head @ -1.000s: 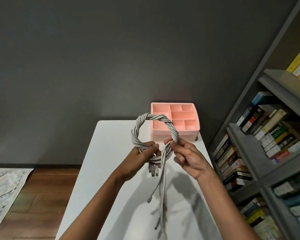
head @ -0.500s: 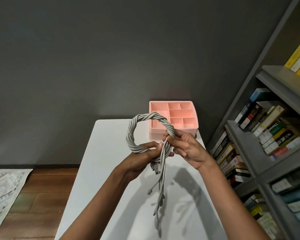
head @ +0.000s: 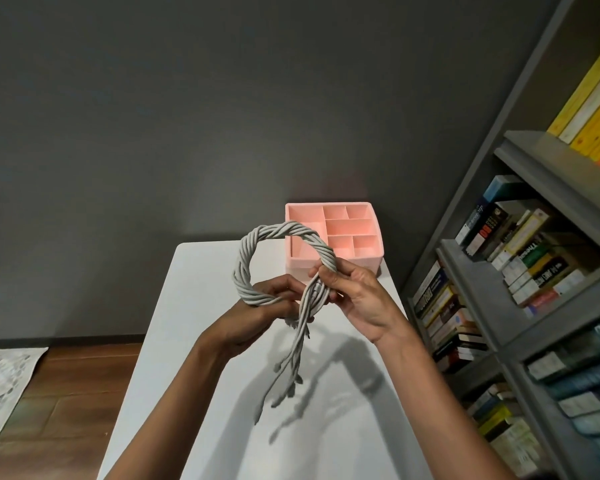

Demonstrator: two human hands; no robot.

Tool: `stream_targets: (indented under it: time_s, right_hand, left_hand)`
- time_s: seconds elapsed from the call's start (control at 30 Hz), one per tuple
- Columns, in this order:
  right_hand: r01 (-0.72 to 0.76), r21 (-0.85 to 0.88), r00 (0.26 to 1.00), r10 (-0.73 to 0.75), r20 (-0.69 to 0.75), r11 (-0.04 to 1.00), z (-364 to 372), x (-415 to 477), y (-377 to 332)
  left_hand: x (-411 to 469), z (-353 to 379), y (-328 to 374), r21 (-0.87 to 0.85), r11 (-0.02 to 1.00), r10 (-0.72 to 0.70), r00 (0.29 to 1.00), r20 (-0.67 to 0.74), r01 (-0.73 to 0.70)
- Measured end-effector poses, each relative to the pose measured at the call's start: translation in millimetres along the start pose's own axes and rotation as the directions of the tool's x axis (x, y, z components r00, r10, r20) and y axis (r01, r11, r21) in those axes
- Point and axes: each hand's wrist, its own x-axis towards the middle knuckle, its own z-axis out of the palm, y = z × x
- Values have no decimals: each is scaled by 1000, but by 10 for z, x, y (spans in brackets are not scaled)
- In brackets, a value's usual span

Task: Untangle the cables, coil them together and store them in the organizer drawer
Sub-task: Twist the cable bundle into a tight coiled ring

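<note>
A bundle of grey cables (head: 257, 247), twisted together like a rope, forms an upright loop held above the white table (head: 201, 341). My left hand (head: 257, 310) grips the loop's lower left part where the strands cross. My right hand (head: 354, 292) pinches the loop's right end at that same crossing. The loose cable ends with their plugs hang down below both hands, just above the table. The pink organizer drawer (head: 371, 261), split into several compartments, stands at the table's far end behind the loop, and its compartments look empty.
A grey bookshelf (head: 520, 271) packed with books runs along the right side, close to the table's edge. A dark wall stands behind the table. Wooden floor and a patterned rug (head: 0, 379) lie to the left.
The loop has drawn smaller and tighter. My right hand has slid up to the crossing point, and the dangling ends have been pulled shorter and swung slightly left.
</note>
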Motion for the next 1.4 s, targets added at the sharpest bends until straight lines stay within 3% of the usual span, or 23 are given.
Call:
stream_targets:
  time_s: [0.13, 0.23, 0.43, 0.73, 1.07, 1.23, 1.4]
  right_hand:
    - [22, -10, 998, -22, -60, 1000, 18, -6, 78]
    - [66, -184, 994, -80, -70, 981, 11, 11, 92]
    - [151, -202, 987, -159, -21, 968, -1, 37, 97]
    - [176, -104, 975, -188, -120, 979, 92, 57, 245]
    - [221, 36, 965, -213, -156, 975, 138, 144, 309]
    - [238, 178, 963, -209, -167, 955, 179, 197, 298]
    - [249, 272, 962, -204, -181, 930, 181, 211, 332]
  left_hand:
    - [-23, -67, 61, 147, 989, 15, 1000, 3, -15]
    - [-35, -37, 58, 102, 993, 64, 996, -64, -58]
    - [-5, -16, 24, 72, 989, 136, 980, -148, -127]
    - [-5, -24, -14, 285, 943, 243, 940, -238, -171]
    - [16, 0, 76, 437, 868, 332, 930, -159, -235]
    - [34, 34, 47, 323, 936, 235, 928, -289, -137]
    - [127, 26, 12, 274, 959, 192, 881, -433, -74]
